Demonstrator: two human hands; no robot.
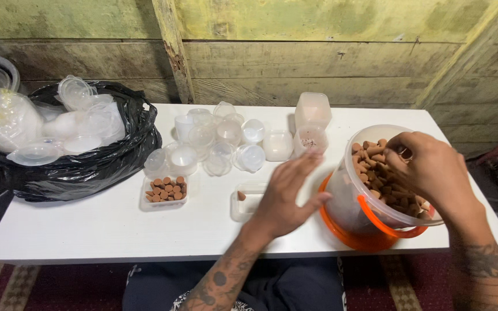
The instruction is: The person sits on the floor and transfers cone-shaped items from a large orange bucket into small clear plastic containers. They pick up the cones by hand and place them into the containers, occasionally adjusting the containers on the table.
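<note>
In the head view, your right hand [433,167] reached into the mouth of the clear plastic bucket [353,201], the one with the orange handle and orange base that stood tilted toward you at the right end of the white table [99,224]. The fingers were curled down together among the brown cylindrical pieces [376,173] that filled the bucket; whether they had closed on any piece I cannot tell, because the fingertips were hidden behind the knuckles.

Your left hand [286,193] hovered flat over the table just left of the bucket, fingers spread and stretched out, holding nothing, somewhat blurred. Under its fingers lay a small clear rectangular tray [243,204] with a single brown piece [241,196] in it.

Further left on the table sat a second clear tray [165,190], packed with brown pieces standing on end in rows. Behind both trays stood a cluster of small empty clear cups and lids [226,144], and a stack of taller frosted containers [311,115] near the back edge.

At the left end a black plastic bag [87,173] lay open, holding more clear lids and cups [76,124]. Weathered wooden planks [318,63] formed the wall behind the table
</note>
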